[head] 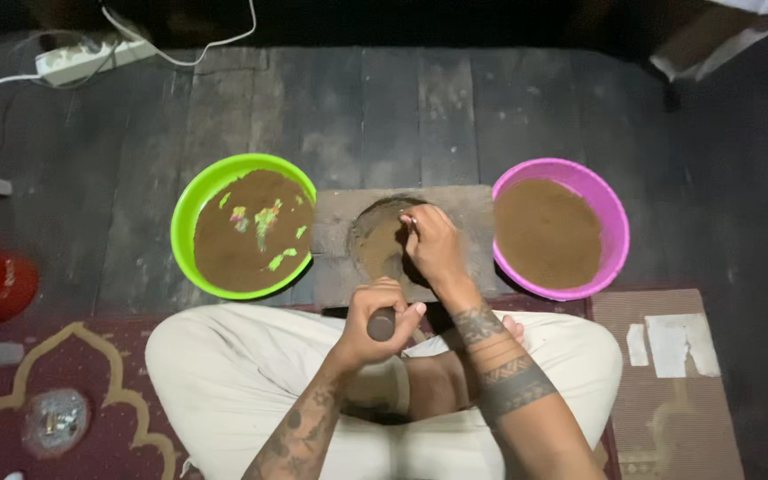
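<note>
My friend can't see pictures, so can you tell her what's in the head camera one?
A person sitting cross-legged grips a dark cylinder in the left hand while the right hand reaches into brown powder on a stone slab. A green bowl and a pink bowl of brown powder flank it.
</note>
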